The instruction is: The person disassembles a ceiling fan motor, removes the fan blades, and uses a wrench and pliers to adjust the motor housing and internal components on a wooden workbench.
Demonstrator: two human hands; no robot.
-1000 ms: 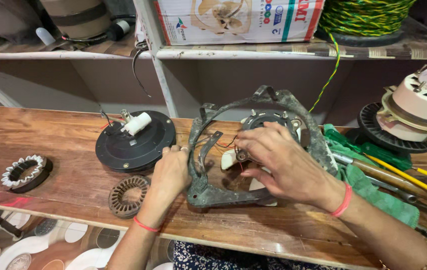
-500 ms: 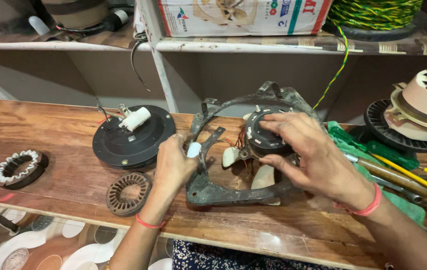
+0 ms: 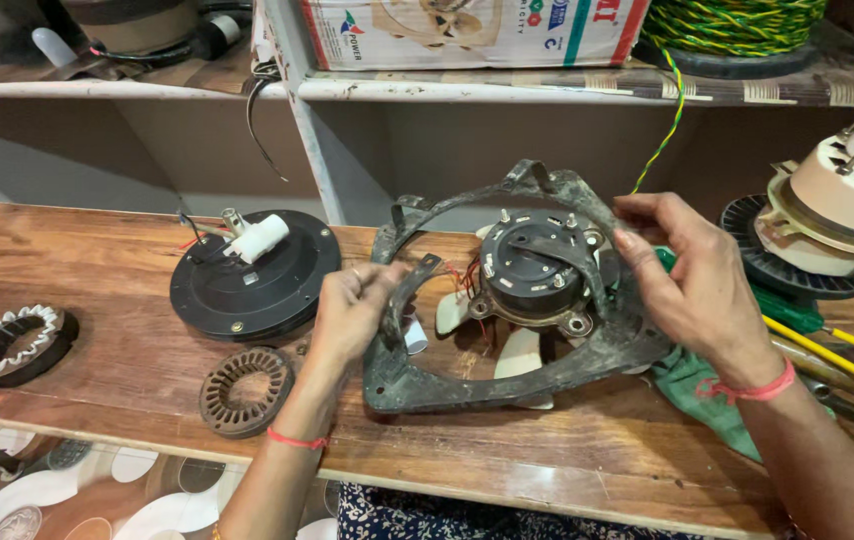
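From the head view, you are tilting the dirty fan frame (image 3: 517, 300) up off the table (image 3: 127, 250). Your left hand (image 3: 352, 310) is pinching its inner strut; your right hand (image 3: 692, 275) is clasping the far rim. Keep both holds firm, fingers off the red wires (image 3: 459, 275).

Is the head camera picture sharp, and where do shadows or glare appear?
Head view: sharp on the grimy grey fan frame and both hands, left hand, right hand; soft even light, no glare; deep shadow under the white shelf; edges bend slightly.
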